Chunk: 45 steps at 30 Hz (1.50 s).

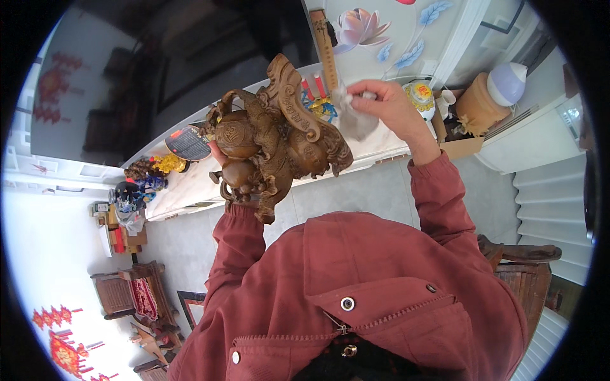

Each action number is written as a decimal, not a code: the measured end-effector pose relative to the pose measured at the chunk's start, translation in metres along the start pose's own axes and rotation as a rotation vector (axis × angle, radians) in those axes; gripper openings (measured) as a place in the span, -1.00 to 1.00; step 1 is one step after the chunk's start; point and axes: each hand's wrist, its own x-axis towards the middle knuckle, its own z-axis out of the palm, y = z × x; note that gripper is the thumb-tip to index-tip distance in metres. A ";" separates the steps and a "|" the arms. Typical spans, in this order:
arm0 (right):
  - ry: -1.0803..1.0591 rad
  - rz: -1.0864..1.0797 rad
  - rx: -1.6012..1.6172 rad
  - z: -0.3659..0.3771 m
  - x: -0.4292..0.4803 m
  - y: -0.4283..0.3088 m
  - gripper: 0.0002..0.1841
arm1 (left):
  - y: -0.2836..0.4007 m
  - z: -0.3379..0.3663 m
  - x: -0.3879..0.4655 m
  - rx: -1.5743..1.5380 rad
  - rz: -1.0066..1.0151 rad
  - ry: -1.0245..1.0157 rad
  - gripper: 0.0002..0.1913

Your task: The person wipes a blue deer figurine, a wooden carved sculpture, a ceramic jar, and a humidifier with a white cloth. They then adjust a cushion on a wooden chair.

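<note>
A carved brown ornament (pixel 274 138), with gourds, coins and a scrolled base, is held up in front of me, tilted on its side. My left hand (pixel 218 153) supports it from behind; only some fingers show past its left edge, and the rest is hidden. To the right of the ornament, my right hand (pixel 388 107) pinches a pale, blurred cloth or tissue (pixel 355 119) that hangs from the fingertips. A gap separates that cloth from the carving.
Behind the ornament runs a marble-topped cabinet (pixel 183 190) below a large television (pixel 167 62). A gold figurine (pixel 170 163) and a dark round plaque (pixel 188 143) stand on it. At right are a lidded jar (pixel 420 97) and a cardboard box (pixel 460 146). A wooden chair (pixel 524 281) stands behind me.
</note>
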 end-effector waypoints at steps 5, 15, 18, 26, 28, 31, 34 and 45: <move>0.090 -0.329 0.127 0.049 0.005 0.002 -0.74 | -0.014 -0.007 -0.001 0.250 0.018 0.255 -0.16; -0.126 0.045 0.042 0.025 -0.018 0.027 -0.75 | -0.019 0.054 -0.014 0.556 -0.031 0.282 -0.19; 0.099 0.016 0.146 0.018 -0.019 0.022 -0.73 | -0.027 0.055 -0.016 0.559 -0.047 0.273 -0.20; 0.090 -0.126 0.302 0.046 -0.011 -0.020 -0.74 | -0.040 0.027 -0.003 0.408 0.027 0.275 -0.23; 0.001 -0.382 0.010 0.057 -0.010 -0.023 -0.76 | -0.038 0.021 0.001 0.379 0.062 0.288 -0.23; -0.193 -0.206 0.189 0.058 -0.020 -0.017 -0.76 | -0.033 0.019 0.003 0.383 0.134 0.324 -0.24; -0.251 -0.144 0.248 0.054 -0.022 -0.008 -0.74 | -0.030 0.024 0.005 0.423 0.194 0.354 -0.25; 0.089 -0.038 0.415 0.048 0.010 -0.010 -0.59 | -0.039 0.042 0.004 0.550 0.255 0.364 -0.28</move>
